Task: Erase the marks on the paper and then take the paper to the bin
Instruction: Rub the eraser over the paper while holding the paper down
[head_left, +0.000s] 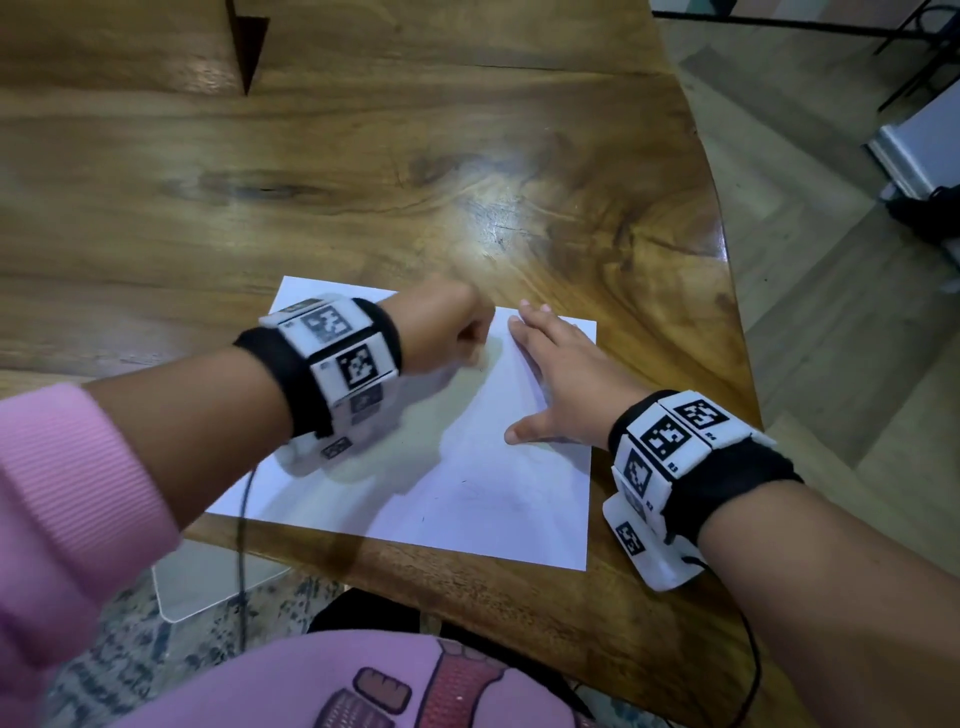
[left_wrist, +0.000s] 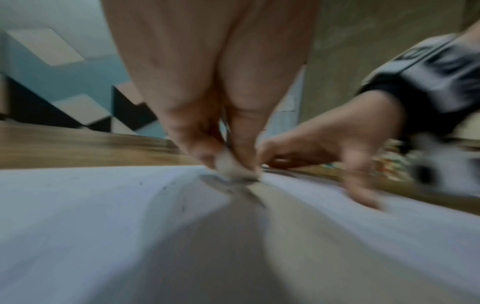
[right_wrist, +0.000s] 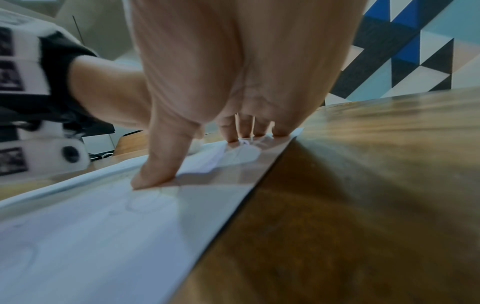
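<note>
A white sheet of paper (head_left: 478, 483) lies flat on the wooden table (head_left: 363, 171), near its front right edge. Faint pencil marks (head_left: 470, 488) show on the paper's lower half. My left hand (head_left: 457, 332) is curled over the paper's upper part and pinches a small whitish eraser (left_wrist: 233, 167) against the sheet. Dark smudges (left_wrist: 228, 181) lie just under the eraser. My right hand (head_left: 550, 374) lies flat on the paper's right side, fingers straight and thumb (right_wrist: 158, 164) spread, pressing it down. Faint drawn outlines (right_wrist: 145, 203) show near the thumb.
The table's curved right edge (head_left: 727, 291) runs close to the paper. Beyond it is floor with a white box (head_left: 919, 150) and dark chair legs (head_left: 914, 62). A white board (head_left: 218, 582) and a cable (head_left: 243, 545) sit below the front edge.
</note>
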